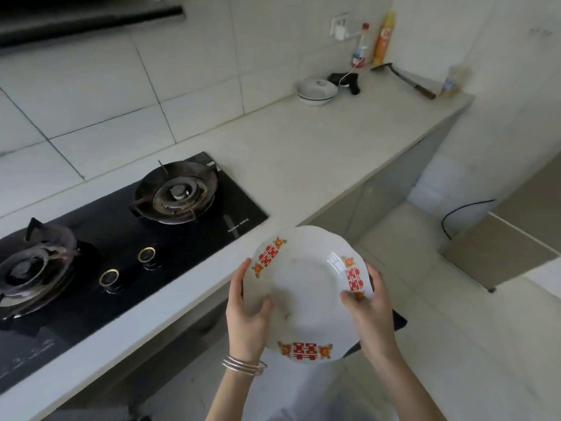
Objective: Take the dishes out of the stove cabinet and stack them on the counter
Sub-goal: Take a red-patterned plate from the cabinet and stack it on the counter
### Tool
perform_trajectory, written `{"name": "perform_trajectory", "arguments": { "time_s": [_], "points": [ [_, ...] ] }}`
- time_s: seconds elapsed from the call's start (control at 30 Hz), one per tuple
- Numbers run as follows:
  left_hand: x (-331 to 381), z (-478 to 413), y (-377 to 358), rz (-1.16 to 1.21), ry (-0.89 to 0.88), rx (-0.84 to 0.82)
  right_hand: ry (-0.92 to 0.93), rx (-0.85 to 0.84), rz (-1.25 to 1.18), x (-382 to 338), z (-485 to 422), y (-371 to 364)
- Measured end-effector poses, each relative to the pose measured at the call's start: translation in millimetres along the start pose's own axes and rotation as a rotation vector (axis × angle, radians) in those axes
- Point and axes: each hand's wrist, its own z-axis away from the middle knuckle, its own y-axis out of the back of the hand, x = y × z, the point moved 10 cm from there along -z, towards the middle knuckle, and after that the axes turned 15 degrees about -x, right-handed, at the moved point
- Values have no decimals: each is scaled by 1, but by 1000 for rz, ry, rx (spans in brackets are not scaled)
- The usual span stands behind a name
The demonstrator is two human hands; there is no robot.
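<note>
A white plate (pixel 306 287) with red characters and orange flowers on its rim is held in the air just off the counter's front edge, tilted toward me. My left hand (pixel 247 314) grips its left rim, thumb on the inside. My right hand (pixel 368 311) grips its right rim the same way. The pale counter (pixel 303 153) stretches away to the right of the stove. The cabinet under the stove (pixel 194 326) is only partly seen, and its inside is hidden.
A black two-burner gas hob (pixel 121 238) is set into the counter at left. At the far end stand stacked white bowls with a lid (pixel 317 90), two bottles (pixel 373 44), a spatula (pixel 403 79) and a black object (pixel 346 80). Tiled floor lies to the right.
</note>
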Motion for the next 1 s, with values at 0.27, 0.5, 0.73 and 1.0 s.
{"name": "perform_trajectory", "arguments": {
  "time_s": [0.27,0.5,0.73,1.0],
  "points": [
    [8,-22,-100,2,-27,-132,73,163,51,-18,7,99],
    [14,-27,-223,-5,-20,-72,73,168,86,-19,-17,224],
    [25,-28,-359,32,49,-4,37,113,166,-32,-44,357],
    [48,-43,-437,36,61,59,9,7,199,-47,-88,432]
  ]
}}
